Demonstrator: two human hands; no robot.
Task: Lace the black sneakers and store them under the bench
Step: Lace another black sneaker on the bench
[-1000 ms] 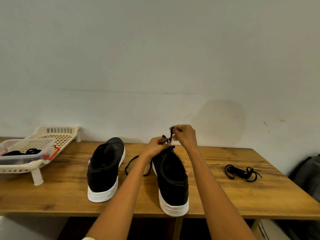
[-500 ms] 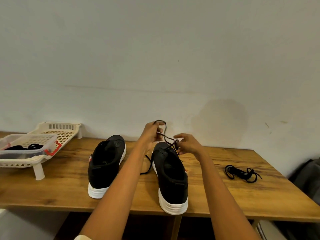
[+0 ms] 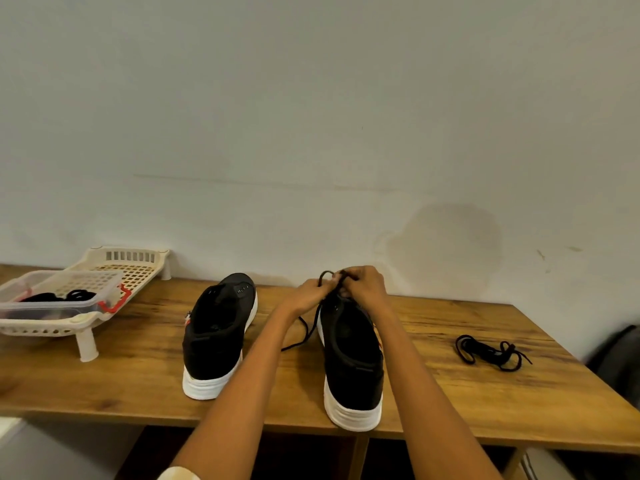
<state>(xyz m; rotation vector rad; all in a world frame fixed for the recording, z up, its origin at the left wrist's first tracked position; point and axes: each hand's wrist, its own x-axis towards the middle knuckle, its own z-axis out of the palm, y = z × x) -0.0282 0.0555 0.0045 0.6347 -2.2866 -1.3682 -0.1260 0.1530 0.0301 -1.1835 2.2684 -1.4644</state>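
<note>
Dim, even indoor light; wide-angle edge bowing

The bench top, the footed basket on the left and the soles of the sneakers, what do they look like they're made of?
Bench top: looks like wood or wood-look laminate, brown with dark grain streaks, low sheen.
Footed basket: cream moulded plastic, going by its slotted rim and perforated floor.
Sneaker soles: white, ribbed, matte, probably rubber or foam; the uppers look like black fabric.

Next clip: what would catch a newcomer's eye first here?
Both hands, left hand and right hand, meet at the far end of the right sneaker, gripping its black lace. The left sneaker stands unlaced beside it; a spare lace lies bundled on the bench to the right.
</note>
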